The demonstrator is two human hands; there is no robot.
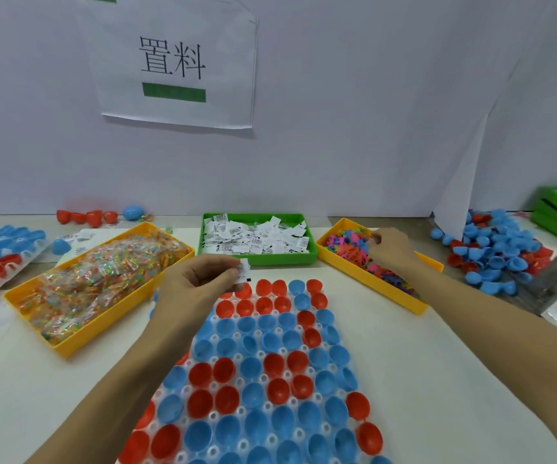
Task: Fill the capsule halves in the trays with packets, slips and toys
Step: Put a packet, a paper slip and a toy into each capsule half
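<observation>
Red and blue capsule halves [263,373] were set in a clear tray [233,336]; multicoloured packets [99,272] filled a yellow bin [69,349] at left; printed white slips [257,237] filled a green bin [284,259].

A single head-worn wide-angle camera looks forward and down from close above the surface [404,380], facing the white wall [371,128] at 12 o'clock; both forearms enter from 6 o'clock.

Both hands reach forward; left [200,283] pinching, right [392,247] curled downward.
</observation>
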